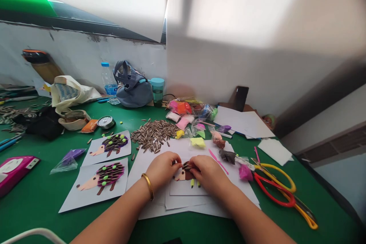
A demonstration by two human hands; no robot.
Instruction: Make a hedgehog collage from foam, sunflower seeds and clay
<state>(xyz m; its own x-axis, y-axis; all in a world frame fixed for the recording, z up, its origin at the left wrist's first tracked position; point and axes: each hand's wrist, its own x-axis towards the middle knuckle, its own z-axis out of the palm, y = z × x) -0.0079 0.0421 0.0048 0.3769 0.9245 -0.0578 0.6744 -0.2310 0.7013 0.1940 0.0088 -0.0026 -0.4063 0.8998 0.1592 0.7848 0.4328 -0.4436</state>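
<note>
A clay hedgehog picture (180, 175) lies on white paper in front of me, with a pinkish face, a brown body and yellow feet with dark tips. Several sunflower seeds (186, 166) stand up from its back. My right hand (207, 173) pinches at these seeds, its fingertips partly hiding the body. At the hedgehog's upper left, my left hand (162, 169) is closed in a pinch around a small dark bit that looks like a sunflower seed. Behind the hands spreads a seed pile (154, 133). Two seed-covered hedgehog pictures (111, 177) with green dots lie on the left.
Red-handled scissors (274, 188) and yellow-handled scissors (290, 175) lie on the right, near a pink clay lump (245, 172). Bagged coloured clay (183, 108) sits behind the seeds. A blue-grey bag (134, 89), water bottle (109, 85) and cup (157, 93) stand by the wall.
</note>
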